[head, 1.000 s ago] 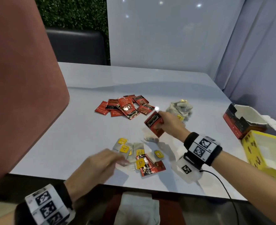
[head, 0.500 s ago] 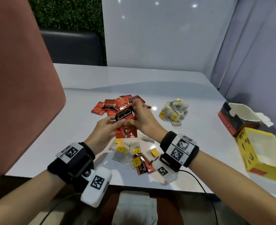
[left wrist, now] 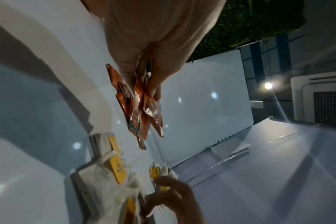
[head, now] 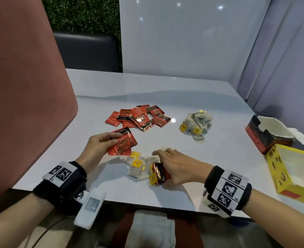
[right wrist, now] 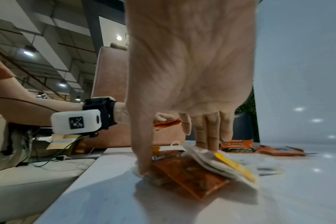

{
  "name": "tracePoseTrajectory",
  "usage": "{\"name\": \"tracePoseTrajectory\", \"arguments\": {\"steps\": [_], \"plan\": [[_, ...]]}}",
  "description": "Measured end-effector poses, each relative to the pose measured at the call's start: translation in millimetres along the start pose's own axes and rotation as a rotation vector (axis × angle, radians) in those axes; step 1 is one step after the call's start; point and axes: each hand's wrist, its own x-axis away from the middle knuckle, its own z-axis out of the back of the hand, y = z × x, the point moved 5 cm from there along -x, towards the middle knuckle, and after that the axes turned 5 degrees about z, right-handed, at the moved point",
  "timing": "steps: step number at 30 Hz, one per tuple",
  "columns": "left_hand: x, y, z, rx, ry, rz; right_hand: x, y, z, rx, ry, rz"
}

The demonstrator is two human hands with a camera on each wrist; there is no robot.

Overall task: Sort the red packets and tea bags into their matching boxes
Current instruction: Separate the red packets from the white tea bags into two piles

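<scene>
My left hand (head: 115, 140) holds a few red packets (head: 123, 143) just above the table, thumb on top; the left wrist view shows these red packets (left wrist: 142, 106) fanned out from the left hand (left wrist: 144, 86). My right hand (head: 162, 163) is down on the near pile of tea bags (head: 138, 165). Its thumb and fingers pinch a red packet (head: 161, 173) lying among them. In the right wrist view the right hand (right wrist: 175, 157) has its thumb at the red packet's (right wrist: 186, 174) near edge, and a tea bag (right wrist: 220, 165) lies across it.
More red packets (head: 140, 117) lie in a heap mid-table, with a second heap of tea bags (head: 196, 124) to their right. A red-and-black box (head: 265, 138) and a yellow box (head: 290, 172) stand open at the right edge. A pink chair back (head: 22, 86) rises at left.
My right hand passed its red packet to the left hand, then dropped onto the near pile. My left hand rose from that pile and now holds the packets alone.
</scene>
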Motion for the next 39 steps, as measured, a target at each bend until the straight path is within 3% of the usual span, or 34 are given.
{"name": "tracePoseTrajectory", "arguments": {"steps": [2,4,7,12,15,17,21,23,27,29,34,39], "plan": [[-3,3,0,-0.049,-0.003,-0.016,2,10,15,-0.138,0.030,-0.047],[-4,10,0,-0.168,0.019,-0.066,8,25,31,-0.420,0.068,-0.119],[-5,23,-11,-0.342,0.023,-0.137,14,41,49,-0.745,0.225,-0.168],[3,38,-58,-0.293,-0.150,-0.101,1,38,67,-0.953,0.385,-0.291],[10,41,-88,-0.215,-0.279,-0.096,-19,24,75,-0.761,0.399,-0.371],[8,44,-88,-0.193,-0.237,-0.141,-30,17,83,-0.656,0.432,-0.381],[3,40,-61,-0.163,-0.157,-0.107,-32,24,82,-0.772,0.381,-0.282],[1,35,-44,-0.150,-0.154,-0.041,-28,31,71,-0.506,0.185,-0.203],[-21,33,-9,-0.133,-0.124,0.020,-14,48,24,0.096,-0.431,-0.109],[-37,37,2,-0.146,-0.126,0.035,-9,55,12,0.167,-0.513,-0.088],[-92,55,16,-0.199,-0.110,0.036,-5,57,8,0.122,-0.244,0.008],[-150,62,18,-0.380,-0.074,0.029,12,66,6,-0.033,-0.057,-0.009]]}}
